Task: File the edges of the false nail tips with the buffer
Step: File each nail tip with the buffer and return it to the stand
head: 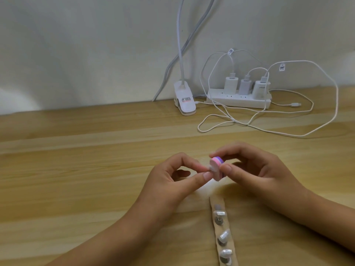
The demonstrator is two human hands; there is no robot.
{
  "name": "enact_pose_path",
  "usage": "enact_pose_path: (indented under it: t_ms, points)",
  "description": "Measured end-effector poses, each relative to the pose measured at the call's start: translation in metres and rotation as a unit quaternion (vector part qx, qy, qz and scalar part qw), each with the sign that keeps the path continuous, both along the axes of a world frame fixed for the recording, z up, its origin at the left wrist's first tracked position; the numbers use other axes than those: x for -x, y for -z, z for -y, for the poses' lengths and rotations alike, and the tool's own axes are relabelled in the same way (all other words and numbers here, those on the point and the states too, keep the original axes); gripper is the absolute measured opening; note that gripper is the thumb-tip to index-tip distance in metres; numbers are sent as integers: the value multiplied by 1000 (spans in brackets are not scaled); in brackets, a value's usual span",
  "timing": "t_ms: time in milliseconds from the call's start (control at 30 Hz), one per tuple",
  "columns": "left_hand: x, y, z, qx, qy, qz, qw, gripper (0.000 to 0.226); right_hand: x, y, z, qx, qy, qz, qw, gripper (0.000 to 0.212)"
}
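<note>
My left hand (171, 179) pinches a small clear false nail tip (210, 167) between thumb and forefinger. My right hand (255, 169) grips a small round buffer (217, 166) with pink and purple layers, its pink face against the tip. Both hands hover just above the wooden table (86, 169). Below them lies a tan strip (223, 233) with several metal studs, and three of them carry clear nail tips (225, 235).
At the back of the table stand a white clip lamp base (184, 100) and a white power strip (238, 98) with three chargers. Loose white cables (269, 123) loop across the table's back right. A pale wall rises behind.
</note>
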State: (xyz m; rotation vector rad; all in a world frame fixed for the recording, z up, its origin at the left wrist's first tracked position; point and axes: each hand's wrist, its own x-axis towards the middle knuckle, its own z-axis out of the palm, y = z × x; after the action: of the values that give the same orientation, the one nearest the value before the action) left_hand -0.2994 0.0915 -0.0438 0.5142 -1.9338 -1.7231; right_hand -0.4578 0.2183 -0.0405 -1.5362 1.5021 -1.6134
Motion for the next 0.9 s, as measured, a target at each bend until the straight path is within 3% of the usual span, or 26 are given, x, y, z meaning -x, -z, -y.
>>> enact_pose_path:
  t_ms: [633,900]
  points:
    - [-3,-4,-2,5,16,10,1000,25,0,0,-2,29,28,-27,999,22]
    - [-3,-5,-2,18,26,19,999,13,0,1,-1,4,20,-28,999,21]
